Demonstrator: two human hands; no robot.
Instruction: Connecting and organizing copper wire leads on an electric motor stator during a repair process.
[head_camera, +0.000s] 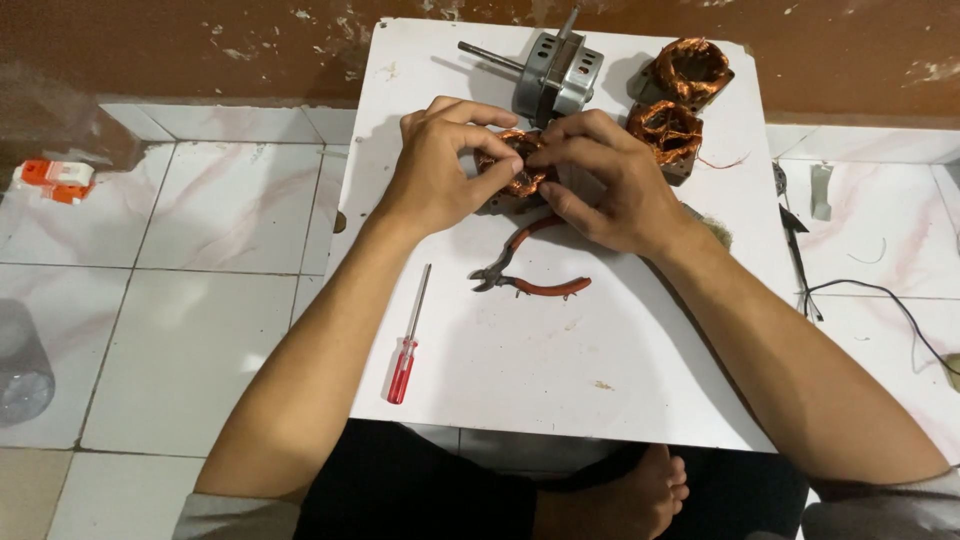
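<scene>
Stator (518, 170) with copper windings, at the centre rear of the white board (560, 380), pinched between both hands. Left hand (440, 170) grips its left side, thumb and fingers curled over the coil. Right hand (600, 180) grips the right side, fingertips pressed into the winding.

Just below the hands: red-handled pliers (525, 275), jaws open. Red screwdriver (408, 345) lies to the lower left, apart from the hands. Behind: motor housing (555, 70) with shaft, touching nothing held. Two more wound stators (680, 100) at the rear right.

Risk, as judged: fingers working the fine copper wire could snap or kink a strand, or scrape its coating. Loose wire ends could prick the skin. The board overhangs the lap; a hard push could tip it.
</scene>
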